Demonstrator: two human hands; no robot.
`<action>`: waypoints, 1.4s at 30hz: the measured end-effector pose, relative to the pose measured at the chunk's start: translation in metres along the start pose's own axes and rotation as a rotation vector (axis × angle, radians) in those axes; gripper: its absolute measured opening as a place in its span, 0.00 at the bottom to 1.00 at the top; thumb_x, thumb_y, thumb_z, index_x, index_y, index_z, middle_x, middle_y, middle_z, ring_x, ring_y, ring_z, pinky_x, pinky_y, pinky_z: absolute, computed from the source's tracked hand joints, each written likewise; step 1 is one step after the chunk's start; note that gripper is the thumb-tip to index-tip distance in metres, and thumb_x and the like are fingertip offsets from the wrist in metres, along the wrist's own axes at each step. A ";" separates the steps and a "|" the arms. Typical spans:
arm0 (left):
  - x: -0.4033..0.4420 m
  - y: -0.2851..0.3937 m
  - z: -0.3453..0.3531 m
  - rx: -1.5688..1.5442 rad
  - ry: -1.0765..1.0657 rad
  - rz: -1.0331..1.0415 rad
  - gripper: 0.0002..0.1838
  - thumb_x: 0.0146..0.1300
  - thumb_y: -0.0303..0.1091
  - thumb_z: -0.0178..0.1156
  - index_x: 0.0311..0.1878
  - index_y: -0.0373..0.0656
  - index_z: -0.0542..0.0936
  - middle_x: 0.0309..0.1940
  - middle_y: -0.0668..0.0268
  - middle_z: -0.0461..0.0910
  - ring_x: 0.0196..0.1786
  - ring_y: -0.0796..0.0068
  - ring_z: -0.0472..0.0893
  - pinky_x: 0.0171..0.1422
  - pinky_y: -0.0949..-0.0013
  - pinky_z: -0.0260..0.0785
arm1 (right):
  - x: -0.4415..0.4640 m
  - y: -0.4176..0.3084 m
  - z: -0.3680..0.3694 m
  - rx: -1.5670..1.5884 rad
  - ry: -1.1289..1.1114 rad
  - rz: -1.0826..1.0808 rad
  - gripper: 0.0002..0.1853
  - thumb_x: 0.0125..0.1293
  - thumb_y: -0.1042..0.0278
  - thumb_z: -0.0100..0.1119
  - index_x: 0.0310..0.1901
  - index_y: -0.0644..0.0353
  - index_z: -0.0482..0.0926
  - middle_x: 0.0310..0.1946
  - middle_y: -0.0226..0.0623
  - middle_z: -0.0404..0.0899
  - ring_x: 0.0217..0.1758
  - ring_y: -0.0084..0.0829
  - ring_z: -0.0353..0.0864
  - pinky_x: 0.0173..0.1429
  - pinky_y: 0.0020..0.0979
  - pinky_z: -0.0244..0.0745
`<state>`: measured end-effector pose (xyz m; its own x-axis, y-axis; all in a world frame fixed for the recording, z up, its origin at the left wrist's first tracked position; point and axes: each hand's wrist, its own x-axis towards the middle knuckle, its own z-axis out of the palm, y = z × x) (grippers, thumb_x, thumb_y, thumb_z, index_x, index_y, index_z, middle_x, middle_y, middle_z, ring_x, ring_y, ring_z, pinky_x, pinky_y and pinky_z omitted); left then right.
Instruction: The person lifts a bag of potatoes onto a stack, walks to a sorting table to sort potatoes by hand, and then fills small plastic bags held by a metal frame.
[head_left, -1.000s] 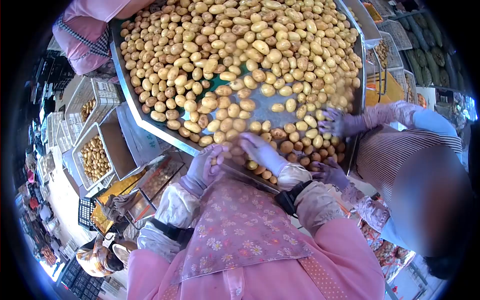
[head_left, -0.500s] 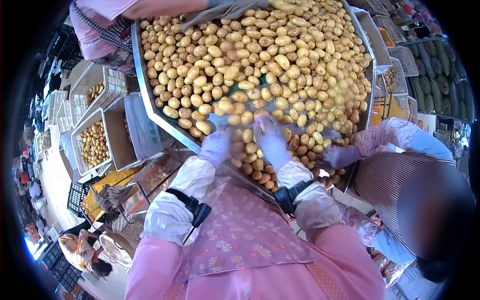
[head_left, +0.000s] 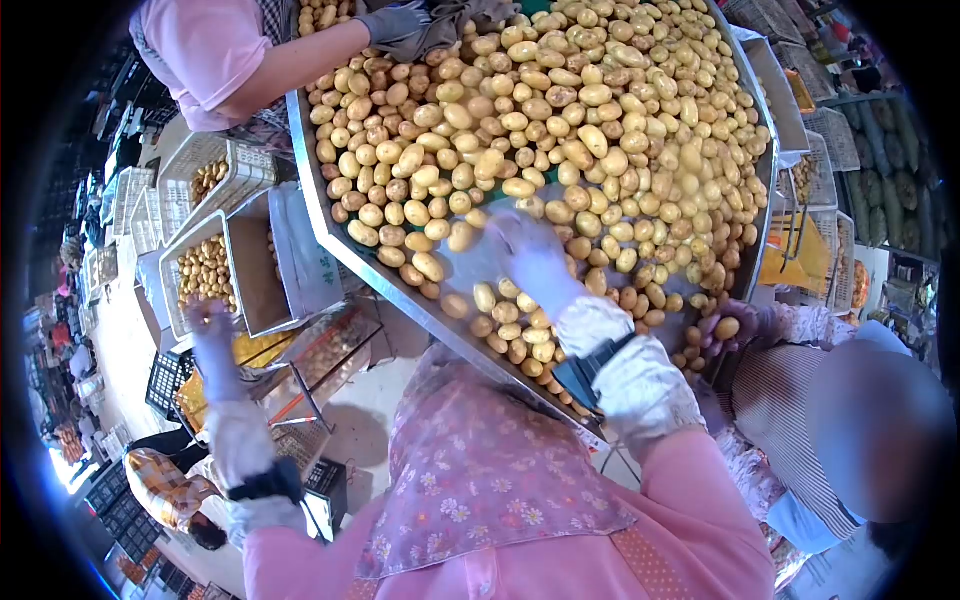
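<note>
My left hand (head_left: pixel 212 330), gloved in pale lilac, is stretched out over the near edge of a white crate of potatoes (head_left: pixel 205 275). Its fingers are blurred, and I cannot make out whether it holds anything. On the metal sorting table (head_left: pixel 440 325), my right hand (head_left: pixel 535 262), in the same kind of glove, reaches among the potatoes (head_left: pixel 600 130) with its fingers extended and smeared by motion. Potatoes lie beside it, and a bare wet patch of metal shows to its left. No potato is visible in its grasp.
At the right, a co-worker's gloved hand (head_left: pixel 735 325) holds a potato. Another person's gloved hand (head_left: pixel 395 22) rests on a dark cloth (head_left: pixel 440 35) at the far side. A cardboard box (head_left: pixel 258 275) stands left of the table; large green gourds (head_left: pixel 880 150) lie at the right.
My left hand has swung from the table out to the left, over the crate. My right hand stays among the potatoes. The view has shifted, and the co-worker at right now holds up a potato.
</note>
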<state>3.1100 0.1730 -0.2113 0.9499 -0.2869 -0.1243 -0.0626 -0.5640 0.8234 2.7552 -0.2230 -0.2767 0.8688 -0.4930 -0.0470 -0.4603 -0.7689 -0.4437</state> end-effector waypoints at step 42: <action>-0.212 0.056 0.212 -0.966 -1.042 -1.065 0.18 0.76 0.52 0.52 0.51 0.47 0.74 0.29 0.72 0.69 0.23 0.83 0.63 0.26 0.79 0.55 | -0.110 0.074 -0.003 0.023 -0.065 0.544 0.15 0.66 0.65 0.58 0.52 0.58 0.79 0.47 0.47 0.80 0.52 0.50 0.79 0.57 0.48 0.74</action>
<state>2.8402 0.0382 -0.2562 -0.1389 -0.6781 -0.7217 0.9428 -0.3136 0.1132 2.6245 -0.2267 -0.3014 0.5163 -0.7903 -0.3299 -0.8429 -0.4007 -0.3592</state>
